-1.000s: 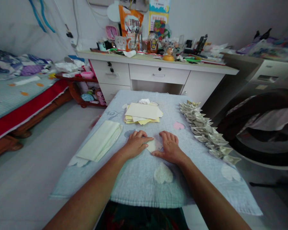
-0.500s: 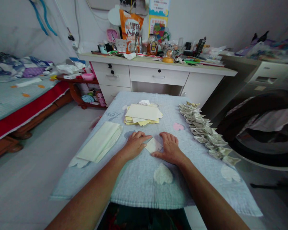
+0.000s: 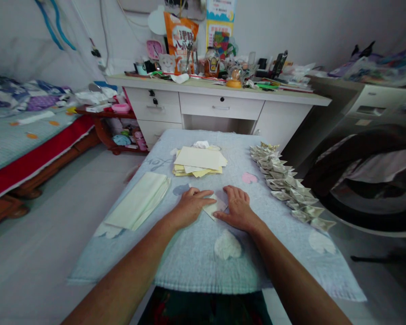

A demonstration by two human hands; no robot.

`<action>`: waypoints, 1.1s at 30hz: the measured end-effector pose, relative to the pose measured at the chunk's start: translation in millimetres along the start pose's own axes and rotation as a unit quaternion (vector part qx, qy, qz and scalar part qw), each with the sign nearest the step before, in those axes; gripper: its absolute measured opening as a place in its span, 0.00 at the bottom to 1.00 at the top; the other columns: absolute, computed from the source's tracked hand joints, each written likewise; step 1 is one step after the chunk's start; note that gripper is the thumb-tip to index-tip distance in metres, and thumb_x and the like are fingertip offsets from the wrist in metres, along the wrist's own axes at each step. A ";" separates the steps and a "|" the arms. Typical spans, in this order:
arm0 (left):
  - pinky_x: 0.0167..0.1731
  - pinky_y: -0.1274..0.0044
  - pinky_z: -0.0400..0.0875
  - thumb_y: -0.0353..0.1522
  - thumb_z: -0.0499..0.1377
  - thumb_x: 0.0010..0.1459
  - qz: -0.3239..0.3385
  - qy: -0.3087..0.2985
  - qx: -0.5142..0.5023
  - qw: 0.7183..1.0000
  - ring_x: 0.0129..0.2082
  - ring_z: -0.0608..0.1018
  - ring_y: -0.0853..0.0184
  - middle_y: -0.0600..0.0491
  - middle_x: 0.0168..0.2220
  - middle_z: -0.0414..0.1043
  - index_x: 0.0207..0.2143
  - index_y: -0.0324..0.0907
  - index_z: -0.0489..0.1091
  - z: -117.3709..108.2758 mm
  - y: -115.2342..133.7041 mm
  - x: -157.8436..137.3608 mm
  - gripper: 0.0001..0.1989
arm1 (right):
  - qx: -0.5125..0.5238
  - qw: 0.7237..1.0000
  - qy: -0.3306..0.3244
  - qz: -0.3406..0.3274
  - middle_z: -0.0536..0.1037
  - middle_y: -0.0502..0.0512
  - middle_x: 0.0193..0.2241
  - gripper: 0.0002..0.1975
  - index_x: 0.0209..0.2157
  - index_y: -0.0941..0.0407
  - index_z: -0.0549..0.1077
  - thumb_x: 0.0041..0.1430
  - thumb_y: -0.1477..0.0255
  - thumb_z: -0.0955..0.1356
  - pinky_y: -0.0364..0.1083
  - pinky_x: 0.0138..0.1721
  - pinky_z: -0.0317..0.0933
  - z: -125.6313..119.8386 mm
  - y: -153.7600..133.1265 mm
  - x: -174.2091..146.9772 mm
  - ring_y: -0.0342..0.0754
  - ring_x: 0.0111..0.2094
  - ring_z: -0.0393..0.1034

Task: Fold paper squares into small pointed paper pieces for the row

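A small folded piece of pale paper (image 3: pixel 209 210) lies flat on the cloth, one corner pointing toward me. At its left, my left hand (image 3: pixel 192 204) rests with fingers stretched out, the fingertips lying over the paper. On the other side my right hand (image 3: pixel 237 206) is spread, its thumb on the paper and its fingers by the right edge. Both hands partly cover the paper, so its folds are hard to make out. Beyond the hands sits a stack of cream and yellow paper sheets (image 3: pixel 200 158). Left of my left hand lies a folded pale-green paper bundle (image 3: pixel 140 203).
Rows of folded paper pieces (image 3: pixel 284 180) line the right side of the light-blue tablecloth (image 3: pixel 192 271). A cluttered white desk (image 3: pixel 219 106) stands behind the table. To the right is a washing machine (image 3: pixel 372 108); to the left, a bed (image 3: pixel 37 135).
My left hand's fingers have shifted slightly right and now cover more of the paper. The right hand keeps its place on the paper. The whole view has drifted slightly.
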State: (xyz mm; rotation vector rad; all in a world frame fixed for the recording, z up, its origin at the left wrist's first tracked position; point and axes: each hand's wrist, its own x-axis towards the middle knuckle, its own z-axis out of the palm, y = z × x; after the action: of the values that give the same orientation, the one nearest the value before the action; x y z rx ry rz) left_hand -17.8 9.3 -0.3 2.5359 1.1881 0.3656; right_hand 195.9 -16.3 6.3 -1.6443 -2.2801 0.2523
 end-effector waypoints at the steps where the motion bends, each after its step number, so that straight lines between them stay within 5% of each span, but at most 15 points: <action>1: 0.48 0.68 0.59 0.27 0.49 0.62 0.004 -0.002 0.001 1.000 0.46 0.64 0.62 0.61 0.60 0.63 0.53 0.60 0.68 1.5 -0.8 0.3 0.23 | -0.003 1.000 -0.004 0.005 0.63 0.65 0.56 0.41 0.57 0.58 0.58 0.48 0.48 0.68 0.58 0.54 0.49 -0.5 0.7 0.1 0.61 0.55 0.55; 7: 0.47 0.70 0.60 0.25 0.49 0.61 -0.004 -0.005 0.022 1.000 0.45 0.65 0.62 0.63 0.59 0.64 0.52 0.59 0.69 4.2 0.3 2.1 0.24 | -0.015 0.999 -0.015 0.042 0.62 0.64 0.57 0.32 0.58 0.58 0.57 0.54 0.61 0.66 0.56 0.55 0.49 -4.6 7.3 1.9 0.59 0.57 0.54; 11: 0.51 0.69 0.58 0.23 0.49 0.58 -0.037 -0.016 0.045 0.998 0.53 0.66 0.62 0.59 0.62 0.61 0.60 0.55 0.59 -14.2 8.9 -3.0 0.29 | -0.006 0.999 -0.013 0.049 0.62 0.64 0.57 0.27 0.56 0.58 0.59 0.56 0.65 0.65 0.56 0.54 0.49 -5.7 8.5 2.9 0.58 0.56 0.54; 16: 0.58 0.62 0.49 0.33 0.52 0.58 -0.171 0.032 0.139 0.975 0.58 0.63 0.56 0.50 0.61 0.61 0.62 0.47 0.55 -66.4 10.3 -31.0 0.29 | 0.024 0.999 0.001 0.046 0.65 0.63 0.54 0.25 0.54 0.57 0.61 0.59 0.60 0.64 0.57 0.53 0.50 -4.7 9.4 4.3 0.58 0.53 0.57; 20: 0.55 0.57 0.53 0.41 0.48 0.60 -0.324 0.039 0.207 0.922 0.58 0.63 0.49 0.45 0.61 0.61 0.61 0.44 0.57 -91.0 -12.5 -60.6 0.28 | 0.038 0.998 0.027 0.043 0.65 0.62 0.52 0.25 0.51 0.56 0.62 0.57 0.57 0.65 0.56 0.50 0.52 -7.7 6.4 4.3 0.58 0.51 0.58; 25: 0.51 0.56 0.59 0.46 0.49 0.56 -0.425 -0.011 0.202 0.882 0.58 0.63 0.44 0.41 0.60 0.61 0.61 0.42 0.58 -84.4 -47.5 -87.2 0.32 | 0.065 0.997 0.035 -0.026 0.67 0.58 0.47 0.17 0.44 0.53 0.67 0.53 0.64 0.70 0.53 0.48 0.53 -17.1 -2.9 2.7 0.55 0.48 0.58; 29: 0.49 0.60 0.63 0.46 0.51 0.54 -0.425 -0.023 0.183 0.886 0.55 0.67 0.45 0.38 0.57 0.63 0.60 0.39 0.59 -78.8 -61.9 -97.0 0.34 | 0.099 0.990 -0.003 -0.099 0.69 0.54 0.41 0.06 0.38 0.53 0.71 0.57 0.69 0.68 0.51 0.46 0.52 -19.8 -7.8 2.2 0.51 0.44 0.59; 33: 0.47 0.65 0.66 0.44 0.51 0.55 -0.416 -0.034 0.166 0.893 0.52 0.70 0.50 0.38 0.56 0.65 0.60 0.38 0.58 -79.5 -67.2 -99.3 0.33 | 0.109 0.987 -0.037 -0.109 0.71 0.54 0.38 0.05 0.36 0.54 0.73 0.60 0.71 0.65 0.51 0.46 0.51 -19.3 -8.5 2.6 0.50 0.42 0.60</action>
State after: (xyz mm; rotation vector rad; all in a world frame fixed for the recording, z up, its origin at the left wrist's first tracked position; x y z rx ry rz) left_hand -154.7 -13.3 37.2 1.9658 2.2865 -0.1526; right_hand 194.4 -17.4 27.5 -1.2859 -2.3666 0.4974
